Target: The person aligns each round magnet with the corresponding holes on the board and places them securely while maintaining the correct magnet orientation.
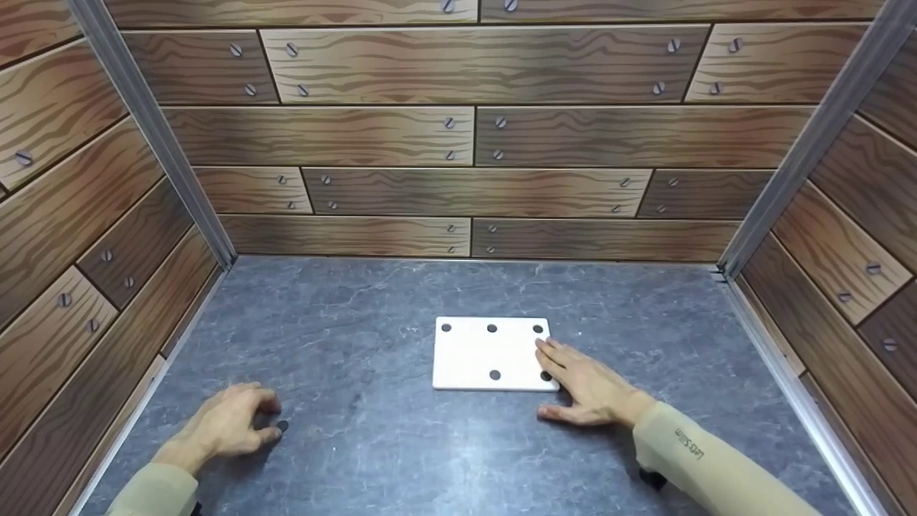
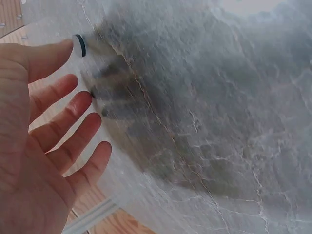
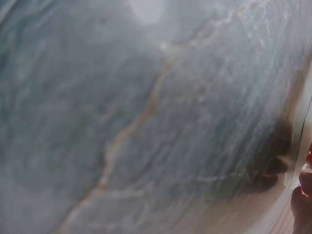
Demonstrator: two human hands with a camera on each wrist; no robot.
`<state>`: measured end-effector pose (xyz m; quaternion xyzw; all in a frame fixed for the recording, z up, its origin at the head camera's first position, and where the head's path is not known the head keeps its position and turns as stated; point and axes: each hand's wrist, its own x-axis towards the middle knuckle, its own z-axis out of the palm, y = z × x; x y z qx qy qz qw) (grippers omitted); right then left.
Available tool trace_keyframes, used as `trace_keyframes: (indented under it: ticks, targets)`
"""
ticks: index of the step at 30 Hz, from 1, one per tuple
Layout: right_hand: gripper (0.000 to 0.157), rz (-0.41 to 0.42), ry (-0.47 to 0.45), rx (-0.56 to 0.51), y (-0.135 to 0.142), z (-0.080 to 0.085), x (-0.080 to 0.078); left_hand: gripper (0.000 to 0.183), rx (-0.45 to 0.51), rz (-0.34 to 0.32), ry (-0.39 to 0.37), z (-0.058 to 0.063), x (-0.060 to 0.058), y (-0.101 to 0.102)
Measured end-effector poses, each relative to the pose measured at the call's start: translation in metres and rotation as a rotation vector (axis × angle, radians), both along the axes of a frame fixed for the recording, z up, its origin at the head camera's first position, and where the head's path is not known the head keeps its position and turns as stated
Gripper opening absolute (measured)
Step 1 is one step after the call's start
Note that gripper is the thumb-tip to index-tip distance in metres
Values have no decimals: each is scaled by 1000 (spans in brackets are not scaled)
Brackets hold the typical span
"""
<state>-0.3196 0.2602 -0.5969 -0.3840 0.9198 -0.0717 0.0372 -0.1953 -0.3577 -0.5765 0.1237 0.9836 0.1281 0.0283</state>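
Note:
A white rectangular plate [image 1: 466,351] lies flat on the table, with several round black spots [image 1: 492,328] along its long sides. My right hand [image 1: 584,387] rests at the plate's right end, straight fingers over its edge and thumb out to the side. In the right wrist view only dark fingertips [image 3: 304,185] show, beside the pale plate edge [image 3: 298,131]. My left hand [image 1: 226,423] is low over the table at the left. A small disc [image 1: 283,425], dark from above, sits right at its thumb tip; the other fingers are apart from the disc [image 2: 80,45] in the left wrist view.
The grey marbled table top [image 1: 344,322] is bordered by wood-patterned walls [image 1: 466,136] at the back and both sides. Metal strips [image 1: 795,408] run along the side edges, and metal posts [image 1: 802,136] rise at the back corners.

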Motion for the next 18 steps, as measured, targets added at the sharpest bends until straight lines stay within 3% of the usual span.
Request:
trace_keyframes:
  ticks: [9, 18]
  targets:
    - [111, 0, 6, -7, 1, -1, -1, 23, 19, -48, 29, -2, 2, 2]
    - [110, 1, 4, -15, 2, -1, -2, 11, 4, -74, 131, -9, 2, 5]
